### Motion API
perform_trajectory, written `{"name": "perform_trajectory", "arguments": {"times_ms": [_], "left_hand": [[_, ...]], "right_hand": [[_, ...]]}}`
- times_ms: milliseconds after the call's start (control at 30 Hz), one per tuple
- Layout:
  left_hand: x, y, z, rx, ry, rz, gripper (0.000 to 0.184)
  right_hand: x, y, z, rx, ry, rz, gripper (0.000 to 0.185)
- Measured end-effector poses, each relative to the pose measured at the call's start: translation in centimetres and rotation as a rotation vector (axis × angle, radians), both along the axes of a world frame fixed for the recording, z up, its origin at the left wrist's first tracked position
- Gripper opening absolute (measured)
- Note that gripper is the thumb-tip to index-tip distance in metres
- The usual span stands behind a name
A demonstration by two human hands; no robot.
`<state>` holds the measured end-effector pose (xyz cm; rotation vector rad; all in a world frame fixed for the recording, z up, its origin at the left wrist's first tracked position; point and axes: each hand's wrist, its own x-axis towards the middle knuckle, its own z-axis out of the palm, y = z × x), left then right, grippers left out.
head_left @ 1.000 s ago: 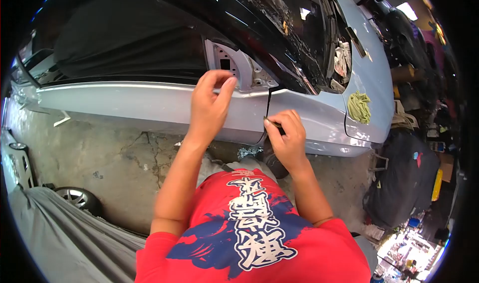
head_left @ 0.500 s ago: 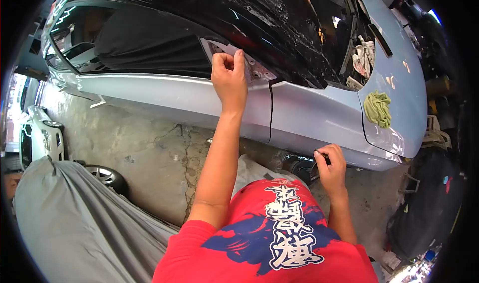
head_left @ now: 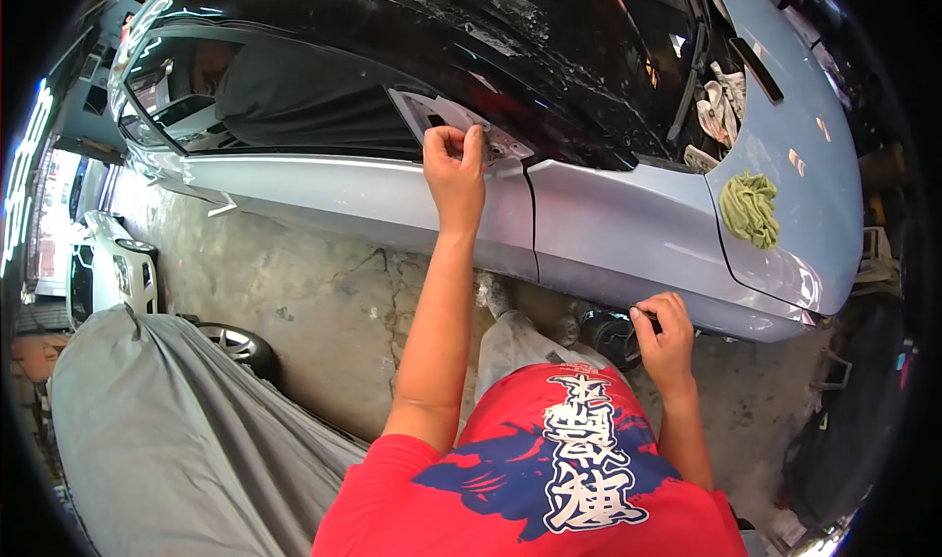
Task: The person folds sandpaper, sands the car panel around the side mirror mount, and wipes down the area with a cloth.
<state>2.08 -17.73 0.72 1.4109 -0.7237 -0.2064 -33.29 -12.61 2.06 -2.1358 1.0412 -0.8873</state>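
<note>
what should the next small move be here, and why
Probably raise the right hand toward the triangular panel on the car: the left hand is up by that panel, while the right, lower down, seems to pinch a small dark item.

A grey fabric cover (head_left: 196, 429) drapes in folds across the lower left of the frame, with a spoked wheel (head_left: 237, 345) just beside its upper edge and a white car (head_left: 120, 267) at the far left. Cracked concrete floor (head_left: 324, 297) spreads through the left centre, while a crumpled green cloth (head_left: 750, 210) lies at the right.
</note>
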Motion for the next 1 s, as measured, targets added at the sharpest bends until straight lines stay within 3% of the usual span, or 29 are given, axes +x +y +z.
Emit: {"name": "perform_trajectory", "arguments": {"times_ms": [500, 667, 800, 867, 900, 1000], "left_hand": [[-0.5, 1.8, -1.3, 0.04, 0.139, -0.13, 0.019], [-4.9, 5.1, -0.3, 0.18, -0.098, -0.058, 0.018], [-12.9, 9.8, 1.0, 0.393, -0.045, -0.59, 0.02], [-16.1, 11.3, 1.5, 0.473, 0.073, -0.777, 0.037], [-17.1, 11.7, 2.2, 0.476, 0.144, -0.833, 0.042], [-18.0, 12.0, 1.5, 0.497, 0.163, -0.755, 0.032]], "right_hand": [[-1.9, -0.1, -0.6, 0.052, -0.042, 0.008, 0.009], [-1.5, -0.1, -0.5, 0.287, -0.215, 0.018, 0.007], [-0.5, -0.5, -1.1, 0.64, -0.425, -0.021, 0.008], [0.3, -0.6, -0.9, 0.763, -0.471, -0.017, 0.009], [0.5, -0.8, -0.9, 0.824, -0.492, -0.013, 0.01], [1.3, -1.0, -0.5, 0.875, -0.578, 0.031, 0.014]]}}
